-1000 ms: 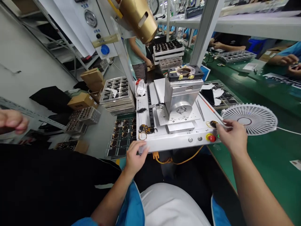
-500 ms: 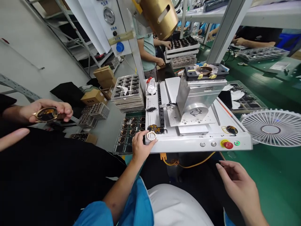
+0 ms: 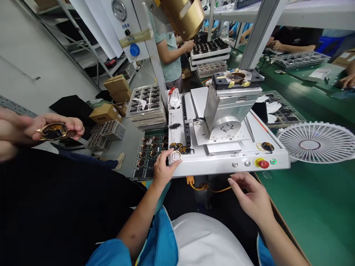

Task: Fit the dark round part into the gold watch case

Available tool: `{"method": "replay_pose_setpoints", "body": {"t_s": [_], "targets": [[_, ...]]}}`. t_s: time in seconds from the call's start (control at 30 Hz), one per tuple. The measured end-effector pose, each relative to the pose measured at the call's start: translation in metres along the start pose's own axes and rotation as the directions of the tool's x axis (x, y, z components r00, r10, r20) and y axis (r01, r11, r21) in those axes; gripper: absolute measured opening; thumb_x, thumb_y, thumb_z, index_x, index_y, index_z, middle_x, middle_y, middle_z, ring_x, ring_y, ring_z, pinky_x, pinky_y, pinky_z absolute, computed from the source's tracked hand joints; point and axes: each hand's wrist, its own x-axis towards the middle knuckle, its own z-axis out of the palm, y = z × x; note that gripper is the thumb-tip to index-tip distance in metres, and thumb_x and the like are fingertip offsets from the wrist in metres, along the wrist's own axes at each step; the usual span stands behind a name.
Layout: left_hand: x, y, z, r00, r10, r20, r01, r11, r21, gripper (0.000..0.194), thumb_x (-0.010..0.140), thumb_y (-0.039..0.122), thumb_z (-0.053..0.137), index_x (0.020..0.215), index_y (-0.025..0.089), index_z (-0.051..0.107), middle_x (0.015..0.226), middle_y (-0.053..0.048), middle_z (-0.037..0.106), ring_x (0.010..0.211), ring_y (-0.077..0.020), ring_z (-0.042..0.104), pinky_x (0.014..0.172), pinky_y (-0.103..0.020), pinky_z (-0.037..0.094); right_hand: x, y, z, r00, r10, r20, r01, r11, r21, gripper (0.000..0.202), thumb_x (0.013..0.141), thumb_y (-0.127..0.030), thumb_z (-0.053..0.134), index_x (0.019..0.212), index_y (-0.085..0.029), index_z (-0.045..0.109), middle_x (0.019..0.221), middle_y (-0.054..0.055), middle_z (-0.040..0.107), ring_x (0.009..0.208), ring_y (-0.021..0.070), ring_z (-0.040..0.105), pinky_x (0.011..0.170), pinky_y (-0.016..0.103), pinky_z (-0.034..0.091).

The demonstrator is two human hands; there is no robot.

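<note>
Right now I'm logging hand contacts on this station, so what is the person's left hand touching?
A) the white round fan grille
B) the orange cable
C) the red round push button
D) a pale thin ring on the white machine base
D: the left hand has its fingertips on the pale thin ring at the front left corner of the white machine base, away from the other three.

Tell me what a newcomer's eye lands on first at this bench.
First comes the white machine base in the middle, with a metal fixture block on it and a red stop button at its front edge. The left hand touches a pale ring at the base's front left corner, while the right hand hangs open below the front edge. A white fan lies on the green table to the right.
</note>
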Motion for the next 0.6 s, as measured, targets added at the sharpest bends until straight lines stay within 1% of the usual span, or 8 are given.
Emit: {"method": "replay_pose_setpoints", "body": {"t_s": [0.1, 0.2, 0.27, 0.37, 0.43, 0.5, 0.6], "targets": [[0.002, -0.002, 0.001, 0.998, 0.058, -0.022, -0.059, 0.998, -0.022, 0.045, 0.091, 0.04, 0.08, 0.127, 0.019, 0.063, 0.126, -0.015, 0.076, 0.125, -0.0286, 0.071, 0.109, -0.05, 0.058, 0.005, -0.012, 0.011, 0.996, -0.073, 0.056, 0.072, 0.997, 0.021, 0.012, 0.1, -0.035, 0.066, 0.097, -0.024, 0.068, 0.087, 0.003, 0.067, 0.07, 0.0176, 0.064, 0.061, 0.03, 0.054], [0.002, -0.005, 0.002, 0.998, 0.058, 0.0, -0.057, 0.996, -0.074, 0.048, 0.091, 0.041, 0.08, 0.129, 0.018, 0.061, 0.128, -0.017, 0.075, 0.124, -0.028, 0.072, 0.108, -0.05, 0.059, 0.008, -0.02, 0.019, 0.987, -0.135, 0.086, 0.132, 0.99, 0.043, 0.009, 0.101, -0.031, 0.065, 0.098, -0.023, 0.067, 0.085, 0.002, 0.065, 0.066, 0.0155, 0.061, 0.06, 0.029, 0.053], [0.001, -0.008, 0.003, 0.997, 0.073, 0.019, -0.07, 0.991, -0.111, 0.051, 0.09, 0.041, 0.081, 0.13, 0.018, 0.059, 0.129, -0.017, 0.075, 0.126, -0.0286, 0.072, 0.108, -0.05, 0.059, 0.009, -0.024, 0.022, 0.984, -0.15, 0.094, 0.146, 0.988, 0.05, 0.008, 0.101, -0.03, 0.065, 0.097, -0.023, 0.067, 0.084, 0.002, 0.065, 0.064, 0.0149, 0.06, 0.059, 0.029, 0.052], [-0.001, -0.007, 0.004, 0.988, 0.152, -0.006, -0.151, 0.975, -0.16, 0.053, 0.086, 0.039, 0.085, 0.127, 0.019, 0.057, 0.126, -0.016, 0.076, 0.128, -0.0297, 0.071, 0.11, -0.053, 0.059, 0.009, -0.029, 0.025, 0.983, -0.15, 0.106, 0.144, 0.988, 0.063, 0.01, 0.101, -0.031, 0.064, 0.095, -0.023, 0.066, 0.083, 0.002, 0.064, 0.064, 0.0153, 0.06, 0.059, 0.029, 0.052], [-0.004, -0.001, 0.005, 0.979, 0.199, -0.038, -0.202, 0.954, -0.222, 0.055, 0.083, 0.037, 0.088, 0.125, 0.021, 0.055, 0.125, -0.016, 0.077, 0.126, -0.0301, 0.072, 0.109, -0.054, 0.06, 0.01, -0.036, 0.027, 0.982, -0.148, 0.118, 0.14, 0.987, 0.075, 0.011, 0.101, -0.031, 0.064, 0.095, -0.023, 0.066, 0.082, 0.002, 0.065, 0.065, 0.0153, 0.06, 0.059, 0.029, 0.052], [-0.008, 0.01, 0.005, 0.975, 0.216, -0.044, -0.219, 0.927, -0.304, 0.06, 0.081, 0.036, 0.09, 0.124, 0.022, 0.052, 0.126, -0.017, 0.076, 0.123, -0.0308, 0.074, 0.106, -0.054, 0.062, 0.013, -0.046, 0.031, 0.978, -0.152, 0.14, 0.139, 0.986, 0.097, 0.01, 0.102, -0.031, 0.064, 0.096, -0.023, 0.067, 0.085, 0.003, 0.066, 0.067, 0.0156, 0.062, 0.06, 0.028, 0.053], [-0.014, 0.033, 0.007, 0.973, 0.23, -0.001, -0.211, 0.894, -0.395, 0.059, 0.083, 0.035, 0.088, 0.125, 0.025, 0.049, 0.127, -0.018, 0.076, 0.119, -0.03, 0.076, 0.1, -0.051, 0.065, 0.018, -0.062, 0.042, 0.967, -0.176, 0.186, 0.148, 0.976, 0.157, 0.013, 0.099, -0.034, 0.069, 0.105, -0.023, 0.067, 0.099, 0.006, 0.07, 0.08, 0.0178, 0.068, 0.065, 0.028, 0.056]]}}
